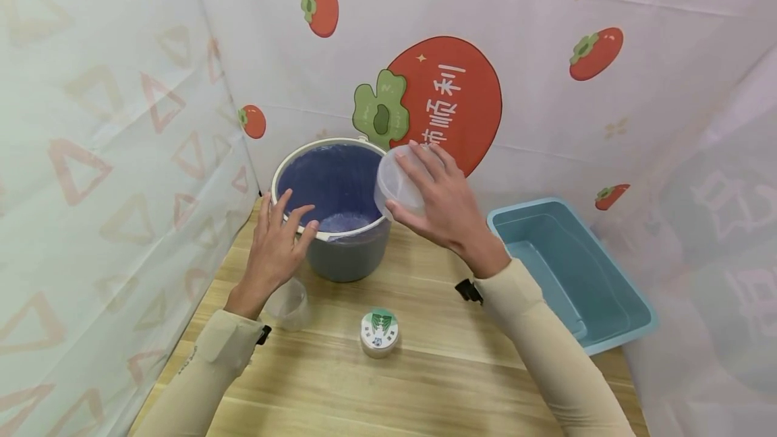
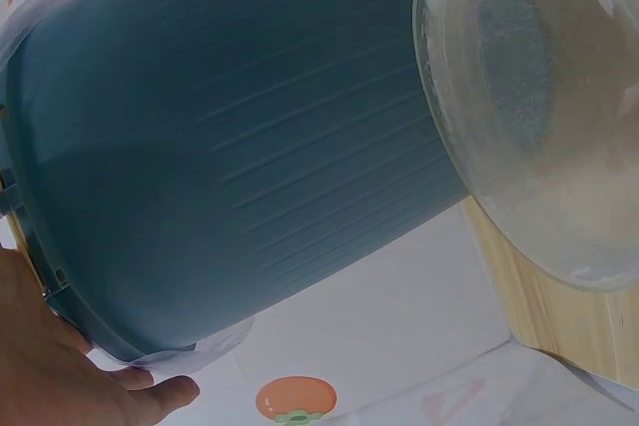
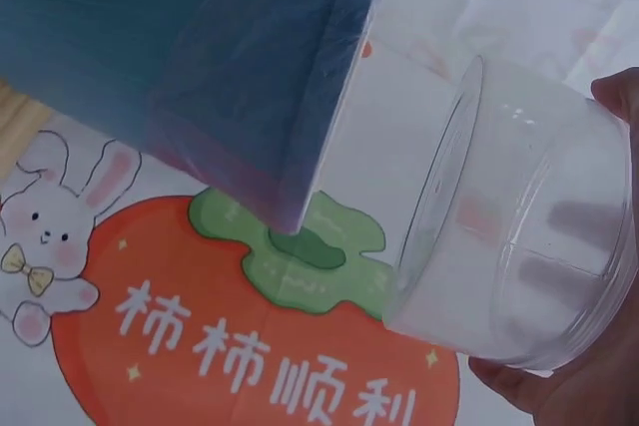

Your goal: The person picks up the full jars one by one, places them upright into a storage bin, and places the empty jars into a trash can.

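My right hand grips a clear plastic tub just right of the bucket's rim. In the right wrist view the same tub lies tilted, its mouth facing the bucket, and looks see-through. The bucket is grey-blue with a pale rim, lined with a thin bag. My left hand has its fingers spread over the bucket's near left rim; whether they touch it I cannot tell. Below that hand stands a second clear tub, large in the left wrist view beside the bucket.
A small round container with a white and green lid stands on the wooden table, in front of the bucket. To the right sits a blue-green rectangular basin. Printed curtains enclose the back and sides.
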Available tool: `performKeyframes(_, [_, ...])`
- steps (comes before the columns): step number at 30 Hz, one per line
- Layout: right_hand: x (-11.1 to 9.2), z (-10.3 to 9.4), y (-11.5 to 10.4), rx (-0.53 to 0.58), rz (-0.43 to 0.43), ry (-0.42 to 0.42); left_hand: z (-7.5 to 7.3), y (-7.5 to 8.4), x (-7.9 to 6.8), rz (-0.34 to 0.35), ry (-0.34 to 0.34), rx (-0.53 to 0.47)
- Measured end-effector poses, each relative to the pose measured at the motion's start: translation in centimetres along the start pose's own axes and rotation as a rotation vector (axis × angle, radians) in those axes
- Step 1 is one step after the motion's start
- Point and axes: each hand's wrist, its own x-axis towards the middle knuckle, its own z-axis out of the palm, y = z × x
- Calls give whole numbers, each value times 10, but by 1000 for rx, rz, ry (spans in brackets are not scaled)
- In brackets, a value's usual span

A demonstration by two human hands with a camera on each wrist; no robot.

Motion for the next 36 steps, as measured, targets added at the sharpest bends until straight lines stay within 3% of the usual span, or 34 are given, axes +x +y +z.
performKeyframes(10, [40, 23, -9, 28, 30, -45, -2, 2, 1, -1, 15, 0])
performKeyframes(20, [70, 49, -19, 13, 108, -159, -2, 1, 0, -2, 18, 9])
performKeyframes(36, [67, 89, -23, -24, 129, -235, 1, 1, 1, 2, 7, 17])
